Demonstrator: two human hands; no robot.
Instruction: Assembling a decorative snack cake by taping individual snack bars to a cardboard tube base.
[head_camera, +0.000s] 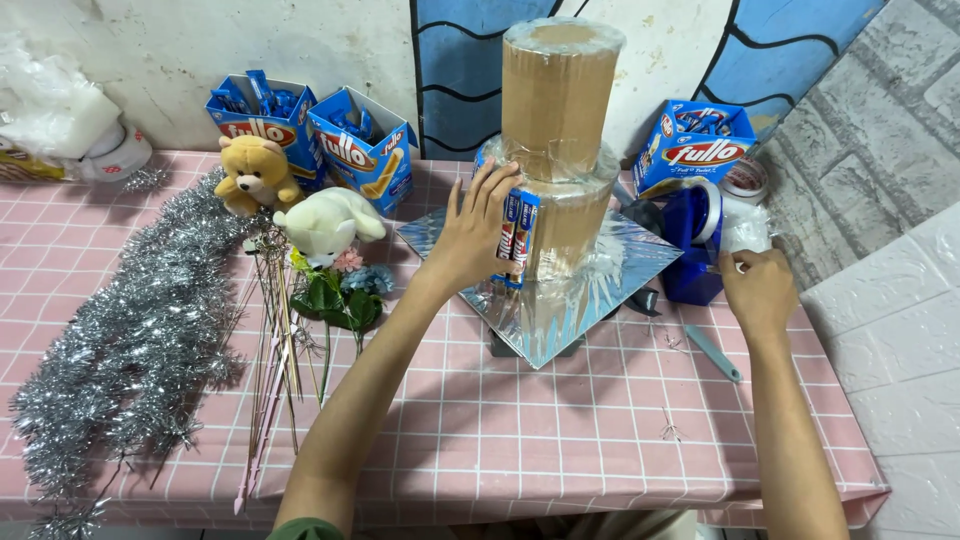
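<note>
A two-tier cardboard cylinder tower (558, 95) wrapped in clear film stands on a silver foil-covered board (560, 310). My left hand (470, 232) presses several thin blue-and-red snack sticks (517, 240) upright against the lower tier's left side. My right hand (757, 287) is off to the right, fingers pinched at the tape of a blue tape dispenser (695, 240).
Three open blue snack boxes (270, 125) (365, 150) (693, 145) stand along the wall. A tan teddy (255, 172), a white plush (328, 222), artificial flowers (340, 295), thin sticks (272, 360) and silver tinsel (140, 330) lie left. A teal cutter (712, 352) lies right.
</note>
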